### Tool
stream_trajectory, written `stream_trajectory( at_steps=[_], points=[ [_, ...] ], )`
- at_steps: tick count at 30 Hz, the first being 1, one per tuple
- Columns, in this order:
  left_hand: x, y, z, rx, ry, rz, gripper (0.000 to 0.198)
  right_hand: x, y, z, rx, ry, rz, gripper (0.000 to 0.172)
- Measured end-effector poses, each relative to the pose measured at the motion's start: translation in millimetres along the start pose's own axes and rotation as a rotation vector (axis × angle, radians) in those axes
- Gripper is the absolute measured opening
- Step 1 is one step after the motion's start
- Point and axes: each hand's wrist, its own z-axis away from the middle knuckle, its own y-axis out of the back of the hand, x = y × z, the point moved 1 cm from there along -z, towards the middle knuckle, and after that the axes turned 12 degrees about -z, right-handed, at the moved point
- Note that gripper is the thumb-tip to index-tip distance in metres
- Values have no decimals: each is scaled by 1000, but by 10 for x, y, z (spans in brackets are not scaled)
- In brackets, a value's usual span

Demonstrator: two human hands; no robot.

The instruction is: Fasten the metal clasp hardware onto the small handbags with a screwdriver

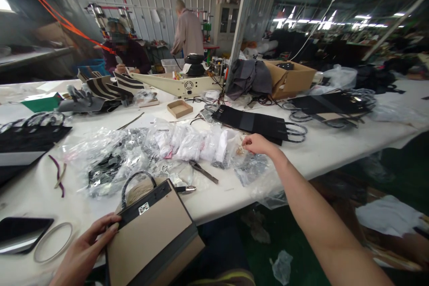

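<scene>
My left hand (90, 243) grips the upper left edge of a tan and black handbag (150, 232), thumb in front. A small silver metal plate (144, 208) is set in the bag's black top band, and a dark looped handle (129, 183) rises behind it. At the right end of a row of clear plastic bags, my right hand (259, 144) has its fingertips pinched together over a bag of small gold-coloured bits (240, 152). Whatever is between those fingertips is too small to make out. Near the handbag lie pliers (203, 171) and a black pen-like tool (185, 189).
Black bag pieces with handles (250, 123) lie behind my right hand. Plastic bags of metal fittings (110, 167) spread over the white table. A phone (25, 234) and a tape roll (53, 242) are at left. Two people work beyond a cream machine (181, 85). A cardboard box (291, 78) stands right.
</scene>
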Motion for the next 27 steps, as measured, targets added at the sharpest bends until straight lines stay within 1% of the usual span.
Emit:
stream_trajectory(
  at_steps=[2, 4, 6, 8, 11, 13, 15, 17, 19, 23, 25, 27],
  points=[
    [-5, -4, -4, 21, 11, 4, 74, 29, -44, -17, 33, -14, 21, 15],
    [5, 1, 7, 11, 2, -4, 71, 42, -97, -18, 42, -7, 31, 25],
    [23, 14, 27, -12, -6, -13, 68, 33, -163, -13, 20, 31, 44, 32],
    [39, 27, 45, -27, -3, -16, 67, 6, -245, -11, 1, 75, 73, 34],
    [38, 36, 50, -34, 7, -14, 71, -47, -375, -23, 10, 106, 119, 29],
    [22, 33, 39, -28, 12, -3, 73, -70, -436, -38, 32, 108, 126, 19],
    [8, 24, 26, -10, 15, 12, 74, -70, -452, -49, 52, 108, 102, 11],
    [10, 8, 19, 10, 15, 18, 73, -41, -409, -49, 79, 105, 39, 11],
    [29, -8, 19, 36, 16, 25, 74, 18, -307, -40, 122, 86, -57, 15],
    [62, -21, 25, 61, 22, 53, 81, 171, -10, -25, 221, 3, -293, 31],
    [42, -12, 18, 45, 28, 41, 82, 230, 123, -24, 263, -37, -402, 37],
    [-2, -6, 3, 16, 27, 22, 78, 275, 211, -33, 315, -71, -492, 42]
  ],
)
